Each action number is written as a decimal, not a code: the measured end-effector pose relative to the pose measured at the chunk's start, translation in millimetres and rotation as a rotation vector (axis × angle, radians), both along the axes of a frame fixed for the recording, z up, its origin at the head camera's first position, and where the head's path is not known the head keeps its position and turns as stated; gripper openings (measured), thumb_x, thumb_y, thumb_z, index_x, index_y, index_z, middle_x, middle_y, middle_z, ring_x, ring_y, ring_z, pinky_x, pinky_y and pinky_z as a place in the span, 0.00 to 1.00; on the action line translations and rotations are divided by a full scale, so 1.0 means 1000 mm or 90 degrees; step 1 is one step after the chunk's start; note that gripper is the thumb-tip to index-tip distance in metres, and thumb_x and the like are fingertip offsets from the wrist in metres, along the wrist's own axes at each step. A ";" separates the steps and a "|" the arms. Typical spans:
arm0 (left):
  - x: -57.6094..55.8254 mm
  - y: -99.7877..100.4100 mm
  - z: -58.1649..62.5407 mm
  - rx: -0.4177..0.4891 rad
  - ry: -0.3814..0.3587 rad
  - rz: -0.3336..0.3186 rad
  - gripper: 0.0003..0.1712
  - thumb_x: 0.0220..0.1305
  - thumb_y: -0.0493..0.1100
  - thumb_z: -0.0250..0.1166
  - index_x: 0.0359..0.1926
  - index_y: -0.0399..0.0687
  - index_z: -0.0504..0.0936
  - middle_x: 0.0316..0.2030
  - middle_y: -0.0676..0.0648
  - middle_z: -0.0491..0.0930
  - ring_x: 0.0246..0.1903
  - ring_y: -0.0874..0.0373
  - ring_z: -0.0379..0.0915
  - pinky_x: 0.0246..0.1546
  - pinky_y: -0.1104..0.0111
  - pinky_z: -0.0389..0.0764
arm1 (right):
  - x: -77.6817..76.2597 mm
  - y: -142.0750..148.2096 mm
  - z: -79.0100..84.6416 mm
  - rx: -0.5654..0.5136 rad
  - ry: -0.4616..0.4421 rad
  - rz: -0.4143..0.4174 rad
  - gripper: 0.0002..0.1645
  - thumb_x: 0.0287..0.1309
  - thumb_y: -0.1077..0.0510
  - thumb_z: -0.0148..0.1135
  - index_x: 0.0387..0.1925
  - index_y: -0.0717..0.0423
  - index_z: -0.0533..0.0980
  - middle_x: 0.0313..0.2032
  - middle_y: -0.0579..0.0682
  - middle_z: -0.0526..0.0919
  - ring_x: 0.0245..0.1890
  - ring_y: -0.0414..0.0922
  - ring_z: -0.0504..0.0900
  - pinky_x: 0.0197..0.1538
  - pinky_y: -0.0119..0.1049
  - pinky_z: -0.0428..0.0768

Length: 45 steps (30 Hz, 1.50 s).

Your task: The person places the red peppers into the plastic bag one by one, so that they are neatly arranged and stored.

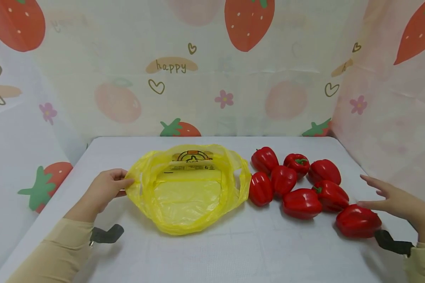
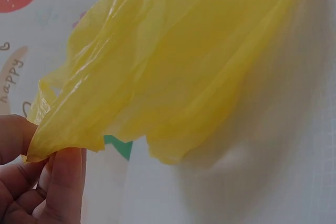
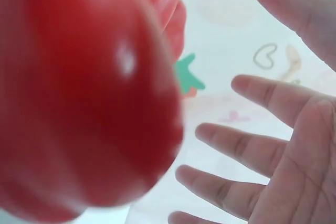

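A yellow plastic bag (image 1: 187,200) lies on the table with its mouth spread wide, printing showing on its inner far side. My left hand (image 1: 108,186) pinches the bag's left handle between thumb and fingers; the left wrist view shows the yellow film (image 2: 147,66) stretching away from that pinch. Over on the right, my right hand (image 1: 393,198) has its fingers spread and holds nothing. Nearest to it is a red bell pepper (image 1: 359,222) at the front right of the group, which looms large in the right wrist view beside the spread fingers (image 3: 241,148).
Several more red bell peppers (image 1: 302,203) cluster between the bag and my right hand, the leftmost pepper (image 1: 261,189) close against the bag's right handle. A white table (image 1: 212,255) carries everything. Strawberry-printed cloth (image 1: 205,78) hangs behind and at both sides.
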<state>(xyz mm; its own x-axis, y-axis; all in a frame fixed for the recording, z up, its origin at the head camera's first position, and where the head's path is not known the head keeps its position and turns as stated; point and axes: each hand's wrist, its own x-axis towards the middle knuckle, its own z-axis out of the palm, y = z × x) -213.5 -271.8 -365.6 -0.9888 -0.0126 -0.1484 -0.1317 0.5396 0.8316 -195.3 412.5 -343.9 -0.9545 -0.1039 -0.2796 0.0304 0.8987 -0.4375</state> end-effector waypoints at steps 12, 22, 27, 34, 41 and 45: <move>-0.001 0.000 0.000 0.001 -0.005 0.001 0.23 0.62 0.51 0.59 0.49 0.36 0.73 0.44 0.41 0.73 0.36 0.54 0.74 0.41 0.67 0.80 | 0.009 0.020 -0.022 -0.129 -0.068 -0.016 0.56 0.55 0.46 0.60 0.68 0.64 0.36 0.61 0.78 0.48 0.55 0.74 0.56 0.42 0.59 0.76; -0.001 0.001 -0.001 0.001 -0.015 0.009 0.23 0.62 0.51 0.59 0.49 0.38 0.72 0.45 0.41 0.73 0.37 0.54 0.73 0.42 0.67 0.79 | 0.018 0.025 -0.036 -0.219 -0.145 -0.044 0.54 0.55 0.52 0.61 0.67 0.62 0.36 0.60 0.79 0.46 0.54 0.67 0.61 0.45 0.56 0.76; 0.000 0.001 0.000 0.004 -0.012 0.009 0.22 0.62 0.50 0.59 0.49 0.37 0.72 0.44 0.41 0.73 0.37 0.54 0.74 0.42 0.67 0.79 | 0.021 0.024 -0.039 -0.234 -0.154 -0.062 0.54 0.52 0.54 0.65 0.67 0.63 0.39 0.60 0.78 0.45 0.52 0.67 0.60 0.44 0.51 0.78; 0.001 0.001 0.000 0.005 -0.012 0.008 0.23 0.62 0.50 0.59 0.49 0.37 0.72 0.43 0.41 0.73 0.36 0.54 0.74 0.42 0.67 0.79 | 0.021 0.025 -0.043 -0.226 -0.157 -0.080 0.57 0.47 0.55 0.68 0.66 0.66 0.40 0.58 0.76 0.49 0.51 0.67 0.61 0.43 0.49 0.79; 0.000 0.001 0.000 -0.001 -0.010 0.006 0.23 0.62 0.51 0.59 0.49 0.37 0.73 0.44 0.41 0.74 0.37 0.54 0.73 0.42 0.66 0.79 | 0.018 0.027 -0.045 -0.193 -0.158 -0.077 0.58 0.46 0.53 0.69 0.65 0.69 0.42 0.57 0.75 0.53 0.50 0.64 0.62 0.44 0.49 0.79; 0.000 0.001 -0.001 -0.003 -0.008 0.004 0.22 0.61 0.51 0.59 0.48 0.37 0.73 0.43 0.41 0.74 0.37 0.54 0.73 0.42 0.66 0.79 | 0.017 0.026 -0.043 -0.210 -0.161 -0.066 0.53 0.48 0.54 0.68 0.64 0.70 0.45 0.55 0.73 0.59 0.49 0.58 0.66 0.44 0.49 0.79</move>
